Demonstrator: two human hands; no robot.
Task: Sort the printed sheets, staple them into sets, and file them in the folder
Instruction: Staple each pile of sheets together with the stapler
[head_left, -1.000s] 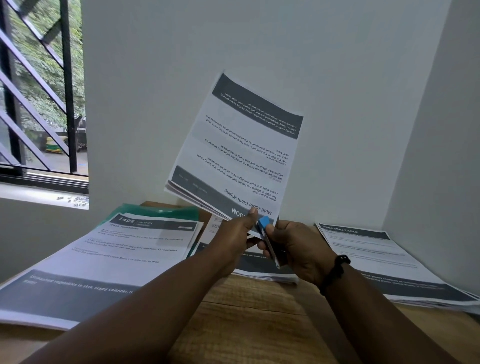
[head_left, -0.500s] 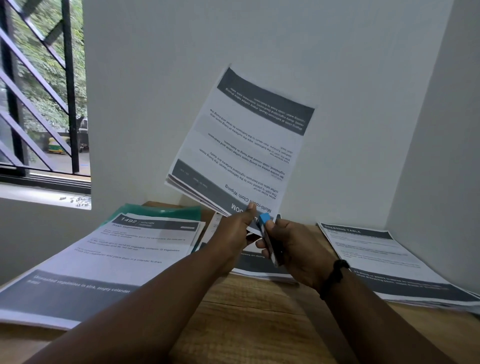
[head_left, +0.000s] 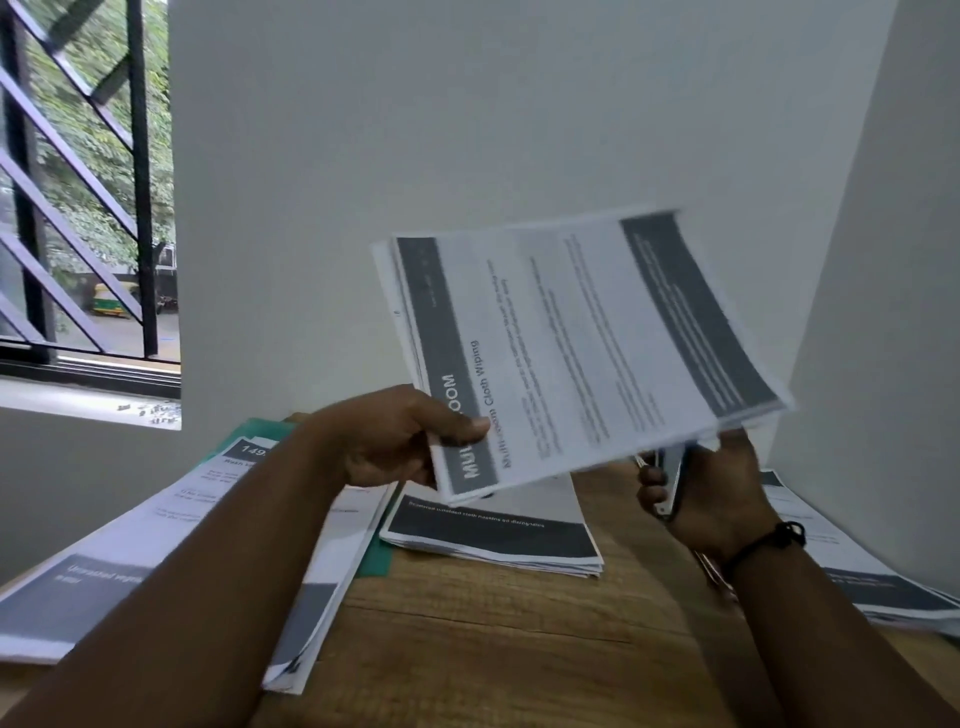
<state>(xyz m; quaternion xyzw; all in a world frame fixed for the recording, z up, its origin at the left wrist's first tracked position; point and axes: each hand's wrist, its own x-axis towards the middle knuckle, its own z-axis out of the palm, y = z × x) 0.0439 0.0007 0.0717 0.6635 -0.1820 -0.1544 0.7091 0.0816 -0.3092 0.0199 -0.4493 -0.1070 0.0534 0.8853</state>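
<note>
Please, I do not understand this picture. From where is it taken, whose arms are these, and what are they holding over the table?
There is no machine here. A person wears a camera on the head, so you look down along their own two arms. The left hand pinches a set of printed sheets by its corner and holds it above the wooden table. The right hand grips a stapler, mostly hidden under the sheets. On the table lie three more paper stacks: one at the left on a green folder, one in the middle, one at the right. A barred window is at the left.
</note>
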